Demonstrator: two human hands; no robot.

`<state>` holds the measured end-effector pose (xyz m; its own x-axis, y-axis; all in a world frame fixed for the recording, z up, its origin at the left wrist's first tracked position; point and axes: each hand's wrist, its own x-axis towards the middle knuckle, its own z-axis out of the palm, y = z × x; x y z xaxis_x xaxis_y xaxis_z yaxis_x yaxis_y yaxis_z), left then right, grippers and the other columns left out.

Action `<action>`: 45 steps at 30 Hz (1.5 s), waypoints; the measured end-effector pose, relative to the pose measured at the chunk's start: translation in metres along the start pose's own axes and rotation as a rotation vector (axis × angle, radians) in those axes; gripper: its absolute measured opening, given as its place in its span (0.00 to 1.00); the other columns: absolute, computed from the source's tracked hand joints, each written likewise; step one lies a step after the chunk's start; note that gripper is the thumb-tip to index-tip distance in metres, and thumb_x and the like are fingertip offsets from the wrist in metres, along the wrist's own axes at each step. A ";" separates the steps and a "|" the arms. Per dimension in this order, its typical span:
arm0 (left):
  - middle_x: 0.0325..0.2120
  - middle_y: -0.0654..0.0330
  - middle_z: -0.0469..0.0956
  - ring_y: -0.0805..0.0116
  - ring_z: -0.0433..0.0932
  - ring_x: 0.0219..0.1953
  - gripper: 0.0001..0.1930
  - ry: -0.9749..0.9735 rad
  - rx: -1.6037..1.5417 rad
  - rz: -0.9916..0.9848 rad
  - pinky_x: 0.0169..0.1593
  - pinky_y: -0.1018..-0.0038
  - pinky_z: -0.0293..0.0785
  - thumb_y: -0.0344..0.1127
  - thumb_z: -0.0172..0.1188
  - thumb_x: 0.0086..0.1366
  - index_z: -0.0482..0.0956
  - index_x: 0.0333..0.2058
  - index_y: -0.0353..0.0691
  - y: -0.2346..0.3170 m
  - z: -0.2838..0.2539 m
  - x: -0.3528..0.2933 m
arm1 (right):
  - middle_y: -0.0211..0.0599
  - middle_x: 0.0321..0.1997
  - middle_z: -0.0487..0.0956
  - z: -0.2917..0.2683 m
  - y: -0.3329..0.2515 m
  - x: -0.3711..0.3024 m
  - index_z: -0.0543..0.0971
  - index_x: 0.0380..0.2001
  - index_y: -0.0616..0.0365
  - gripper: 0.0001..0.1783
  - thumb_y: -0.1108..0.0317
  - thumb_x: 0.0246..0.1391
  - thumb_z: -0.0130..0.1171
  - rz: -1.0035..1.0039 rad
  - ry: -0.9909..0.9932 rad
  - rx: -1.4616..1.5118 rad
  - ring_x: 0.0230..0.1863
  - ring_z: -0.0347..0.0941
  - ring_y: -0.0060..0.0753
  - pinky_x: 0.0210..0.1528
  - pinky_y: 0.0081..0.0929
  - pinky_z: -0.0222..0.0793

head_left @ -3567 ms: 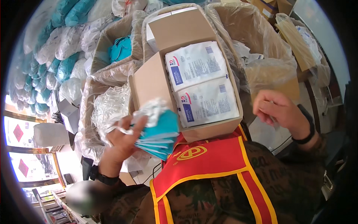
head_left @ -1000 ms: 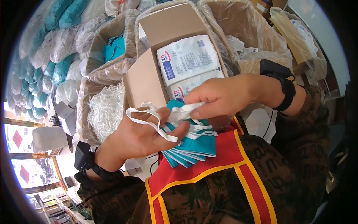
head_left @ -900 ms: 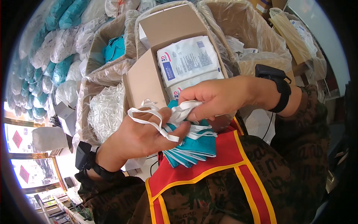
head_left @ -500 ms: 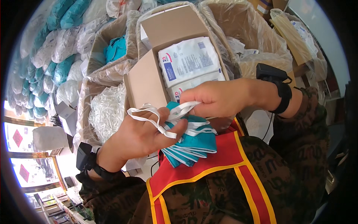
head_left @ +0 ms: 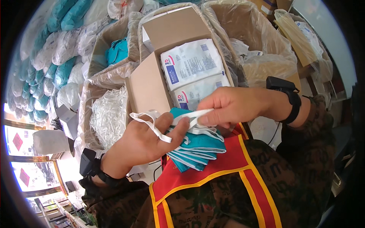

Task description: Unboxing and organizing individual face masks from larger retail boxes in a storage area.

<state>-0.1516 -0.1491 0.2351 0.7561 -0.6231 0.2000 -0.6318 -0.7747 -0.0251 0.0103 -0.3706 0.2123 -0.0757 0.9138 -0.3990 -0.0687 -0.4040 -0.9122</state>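
My left hand [head_left: 146,141] is closed around a stack of teal face masks [head_left: 207,146] with white edges, held just in front of my body. A white strap [head_left: 146,118] loops over its fingers, and its thumb presses near the top of the bundle. Between the thumb and fingers of my right hand [head_left: 230,105] is a white ear loop [head_left: 194,114], pulled out to the right above the stack. Several more white loops lie across the masks' upper side. The lower fingers of my left hand are hidden.
Ahead stands an open carton [head_left: 148,81] with white printed packages [head_left: 194,60]. Plastic-lined bins surround it: one with white strips [head_left: 110,116], one with teal items [head_left: 117,52], another at right [head_left: 262,30]. Bagged goods [head_left: 64,45] pile up at far left. I wear a red apron [head_left: 232,150].
My right hand has moved right and slightly down, drawing the white loop sideways. The mask stack has shifted a little right and fans out under my left hand.
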 end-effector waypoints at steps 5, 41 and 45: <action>0.29 0.56 0.75 0.62 0.78 0.24 0.27 -0.004 0.005 0.024 0.21 0.71 0.71 0.27 0.63 0.47 0.74 0.50 0.40 -0.005 0.002 0.003 | 0.23 0.20 0.71 -0.001 -0.008 0.006 0.75 0.34 0.56 0.19 0.51 0.65 0.50 0.019 0.034 0.068 0.20 0.63 0.12 0.19 0.14 0.56; 0.34 0.54 0.76 0.61 0.78 0.27 0.23 0.362 0.140 -0.223 0.27 0.70 0.74 0.35 0.68 0.44 0.79 0.44 0.48 -0.023 0.026 -0.067 | 0.25 0.23 0.71 0.000 0.027 -0.052 0.74 0.28 0.57 0.13 0.62 0.65 0.50 -0.163 0.342 0.338 0.20 0.59 0.11 0.20 0.13 0.53; 0.33 0.55 0.75 0.67 0.76 0.25 0.24 0.310 0.155 -0.153 0.23 0.76 0.71 0.37 0.67 0.46 0.78 0.45 0.59 -0.009 0.019 -0.052 | 0.27 0.25 0.72 -0.015 0.016 -0.014 0.74 0.28 0.59 0.13 0.62 0.64 0.52 -0.245 0.285 0.310 0.18 0.59 0.13 0.20 0.15 0.56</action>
<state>-0.1823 -0.1115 0.2065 0.7372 -0.4552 0.4993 -0.4642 -0.8782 -0.1152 0.0247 -0.3889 0.2019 0.2523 0.9411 -0.2251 -0.3470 -0.1291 -0.9289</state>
